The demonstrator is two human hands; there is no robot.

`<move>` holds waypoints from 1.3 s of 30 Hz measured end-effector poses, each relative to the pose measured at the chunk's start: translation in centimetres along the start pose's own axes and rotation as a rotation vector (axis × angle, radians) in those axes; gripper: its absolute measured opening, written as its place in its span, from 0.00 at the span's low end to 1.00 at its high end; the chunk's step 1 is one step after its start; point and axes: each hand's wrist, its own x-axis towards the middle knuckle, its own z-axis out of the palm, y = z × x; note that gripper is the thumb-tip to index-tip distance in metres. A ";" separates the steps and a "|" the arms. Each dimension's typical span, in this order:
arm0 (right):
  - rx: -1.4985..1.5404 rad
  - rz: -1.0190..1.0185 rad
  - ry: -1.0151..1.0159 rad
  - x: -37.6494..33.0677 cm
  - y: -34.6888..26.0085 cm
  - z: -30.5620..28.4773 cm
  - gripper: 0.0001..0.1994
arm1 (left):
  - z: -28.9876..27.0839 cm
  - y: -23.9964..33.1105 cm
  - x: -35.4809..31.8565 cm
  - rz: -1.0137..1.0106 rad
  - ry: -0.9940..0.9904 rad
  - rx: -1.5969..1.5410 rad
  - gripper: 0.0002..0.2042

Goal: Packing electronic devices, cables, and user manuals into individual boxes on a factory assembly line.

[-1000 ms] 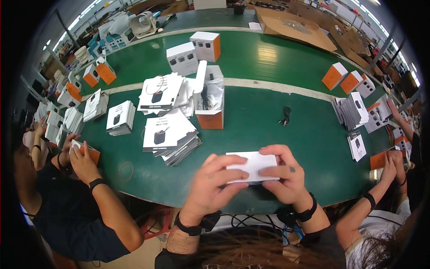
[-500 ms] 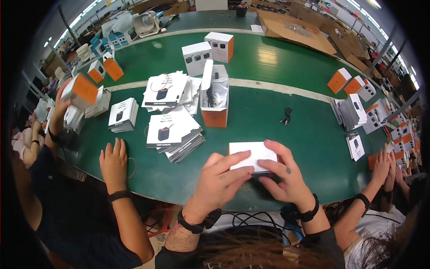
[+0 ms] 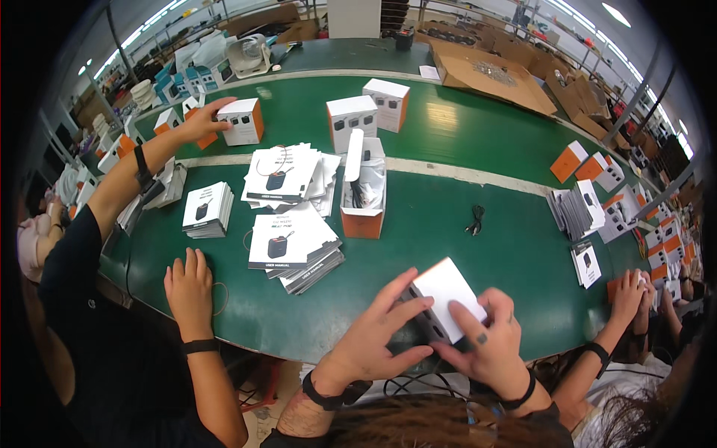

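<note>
Both hands grip white box, long axis angled up-left.

Dark device under the tilted white rectangular card: mostly covered by the card and both hands, shape not readable. Left hand and right hand: palms face down, contact under them hidden, forearms cut by the lower edge. Small black cable bundle on the green table: too small to tell its connector type. Open orange-and-white box: contents only a dark tangle, indistinct. Stacks of orange-and-white boxes at far right: smeared by fisheye bend, count unclear. Co-worker's hand on the right covers whatever it holds.
</note>
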 end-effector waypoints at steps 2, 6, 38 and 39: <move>-0.074 0.025 -0.111 -1.1 0.0 -0.7 0.37 | 0.6 -0.6 0.3 0.025 -0.010 -0.038 0.35; -0.114 -0.084 0.072 1.3 2.3 2.1 0.38 | 2.0 -1.0 0.4 -0.110 0.229 -0.335 0.34; -0.066 -0.373 0.107 4.7 -0.5 4.1 0.16 | -6.3 1.6 -5.8 -0.099 0.436 -0.148 0.12; -0.032 -0.368 0.098 4.2 -2.2 4.4 0.17 | -6.6 1.5 -5.5 -0.152 0.553 -0.215 0.13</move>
